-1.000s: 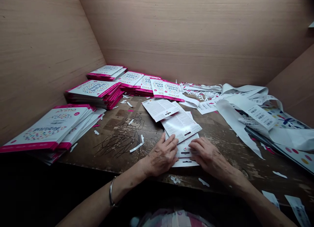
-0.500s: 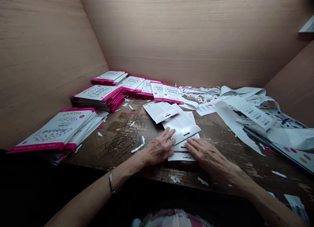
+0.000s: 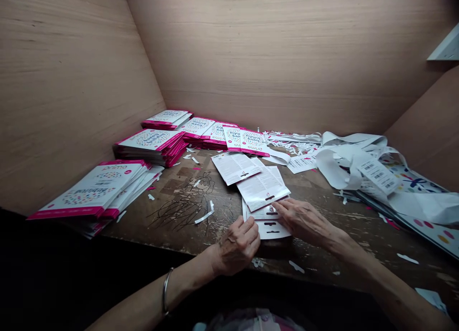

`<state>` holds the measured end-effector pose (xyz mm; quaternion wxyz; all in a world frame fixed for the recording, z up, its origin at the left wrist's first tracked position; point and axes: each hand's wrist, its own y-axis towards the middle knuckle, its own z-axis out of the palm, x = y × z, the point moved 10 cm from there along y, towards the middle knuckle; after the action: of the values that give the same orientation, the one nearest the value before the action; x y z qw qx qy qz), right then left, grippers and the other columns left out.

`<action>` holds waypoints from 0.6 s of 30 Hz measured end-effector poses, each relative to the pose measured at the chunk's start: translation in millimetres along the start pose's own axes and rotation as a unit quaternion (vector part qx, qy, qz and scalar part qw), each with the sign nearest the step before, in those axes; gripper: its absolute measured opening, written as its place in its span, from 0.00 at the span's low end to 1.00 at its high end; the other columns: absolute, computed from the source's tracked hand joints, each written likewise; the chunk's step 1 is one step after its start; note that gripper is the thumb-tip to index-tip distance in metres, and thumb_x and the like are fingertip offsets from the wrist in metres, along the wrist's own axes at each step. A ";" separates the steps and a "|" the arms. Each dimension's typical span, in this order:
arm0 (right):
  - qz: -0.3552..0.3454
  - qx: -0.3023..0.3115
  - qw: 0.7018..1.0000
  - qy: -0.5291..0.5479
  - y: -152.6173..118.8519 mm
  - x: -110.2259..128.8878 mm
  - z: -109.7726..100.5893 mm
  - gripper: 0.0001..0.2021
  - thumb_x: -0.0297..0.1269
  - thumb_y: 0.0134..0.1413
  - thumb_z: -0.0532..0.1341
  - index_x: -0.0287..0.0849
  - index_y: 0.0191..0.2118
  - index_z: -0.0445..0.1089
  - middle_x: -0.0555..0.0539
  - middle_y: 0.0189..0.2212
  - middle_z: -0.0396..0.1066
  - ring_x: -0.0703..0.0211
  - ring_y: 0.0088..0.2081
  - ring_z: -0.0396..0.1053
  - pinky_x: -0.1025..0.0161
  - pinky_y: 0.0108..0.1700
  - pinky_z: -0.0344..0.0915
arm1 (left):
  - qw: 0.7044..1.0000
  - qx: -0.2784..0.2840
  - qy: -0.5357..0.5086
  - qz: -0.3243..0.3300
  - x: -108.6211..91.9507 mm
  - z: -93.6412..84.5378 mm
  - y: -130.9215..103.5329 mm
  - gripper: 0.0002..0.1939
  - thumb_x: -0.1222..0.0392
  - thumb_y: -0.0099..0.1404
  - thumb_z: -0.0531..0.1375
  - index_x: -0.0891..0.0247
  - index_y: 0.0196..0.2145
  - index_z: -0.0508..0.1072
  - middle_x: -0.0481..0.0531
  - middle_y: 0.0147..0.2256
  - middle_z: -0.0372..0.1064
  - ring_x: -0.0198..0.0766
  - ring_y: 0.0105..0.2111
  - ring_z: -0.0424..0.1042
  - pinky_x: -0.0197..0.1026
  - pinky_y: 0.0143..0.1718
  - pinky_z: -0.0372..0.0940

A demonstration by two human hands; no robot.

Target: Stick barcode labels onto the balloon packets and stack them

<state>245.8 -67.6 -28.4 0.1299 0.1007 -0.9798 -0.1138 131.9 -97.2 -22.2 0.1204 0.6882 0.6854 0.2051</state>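
Flat white packets with printed text and hang slots, the top packet among them, lie overlapping in front of me on the worn brown table. My left hand is curled closed at the left edge of the lowest packet; what its fingers pinch, if anything, is hidden. With fingers stretched out, my right hand rests on the right edge of the packets, its fingertips near a hang slot. Another white packet lies just behind, slightly overlapping the top one.
Pink-and-white packet stacks line the left and back, with a nearer stack at the table edge. White label strips and a dotted sheet lie on the right. Paper scraps are scattered about. Wooden panels enclose the table.
My left hand has drawn back toward me off the upper packet, and its fingers have curled. My right hand stays at the packets' right edge. The view has shifted slightly.
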 end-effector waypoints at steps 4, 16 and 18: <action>-0.034 0.095 0.991 -0.086 7.9 10.7 2.3 0.07 0.29 0.56 0.51 0.42 0.36 0.64 0.45 0.31 0.69 0.57 0.33 0.65 0.62 0.35 0.59 | 0.999 -0.028 -0.017 -0.007 3.0 -21.0 -10.1 0.14 0.71 0.63 0.44 0.73 0.32 0.69 0.63 0.33 0.70 0.47 0.42 0.69 0.48 0.38 0.67; -0.011 0.068 0.986 -0.153 14.2 -28.4 21.7 0.09 0.28 0.57 0.48 0.42 0.32 0.64 0.42 0.34 0.68 0.55 0.33 0.63 0.58 0.36 0.59 | 0.996 -0.073 -0.033 -0.038 -4.1 -47.3 -56.7 0.13 0.73 0.59 0.47 0.74 0.35 0.70 0.65 0.36 0.72 0.49 0.47 0.68 0.52 0.44 0.67; 0.008 0.069 0.985 -0.158 15.3 -38.5 20.9 0.09 0.28 0.57 0.48 0.42 0.33 0.65 0.41 0.35 0.69 0.53 0.35 0.64 0.56 0.39 0.60 | 0.996 -0.063 -0.037 -0.042 -10.4 -46.9 -60.6 0.12 0.74 0.59 0.48 0.74 0.35 0.70 0.65 0.37 0.72 0.49 0.47 0.67 0.53 0.45 0.66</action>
<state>273.9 -40.1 -53.1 -0.0329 0.0826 -0.9943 -0.0595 57.0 -111.0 -8.9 0.1973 0.6570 0.6945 0.2169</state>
